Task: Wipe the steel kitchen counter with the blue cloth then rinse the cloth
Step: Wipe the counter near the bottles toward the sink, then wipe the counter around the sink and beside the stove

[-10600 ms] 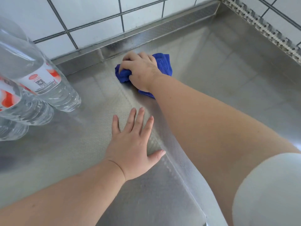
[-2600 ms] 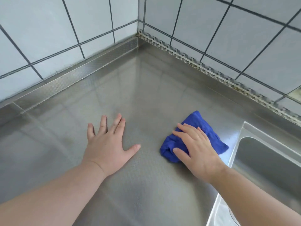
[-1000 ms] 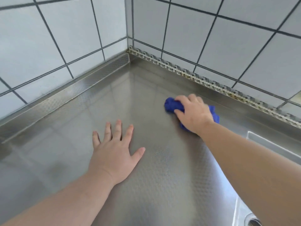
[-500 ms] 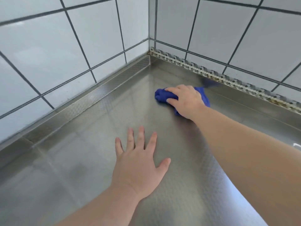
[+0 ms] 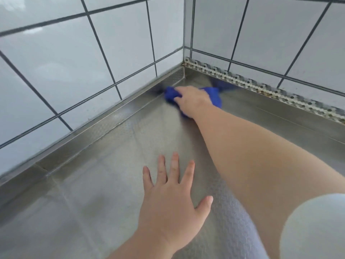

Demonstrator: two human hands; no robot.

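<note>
Steel fills most of the frame: the embossed stainless steel kitchen counter (image 5: 115,184) runs from the lower left up to the tiled corner at upper centre, and it looks dull and streak-free as far as the blur allows, though whether every part has been wiped cannot be told from here. The wiping step appears to be under way in that far corner; the rinse is not yet done, and no sink or tap is in view. The crumpled blue cloth (image 5: 214,99) lies bunched on the counter just above centre, close against the raised steel upstand (image 5: 104,122) at the wall. The right hand (image 5: 192,101) presses down on it, fingers curled over the bundle and gripping it. The left hand (image 5: 171,206), at lower centre, lies flat on the bare steel with fingers spread straight, holding nothing, seemingly as a brace.
</note>
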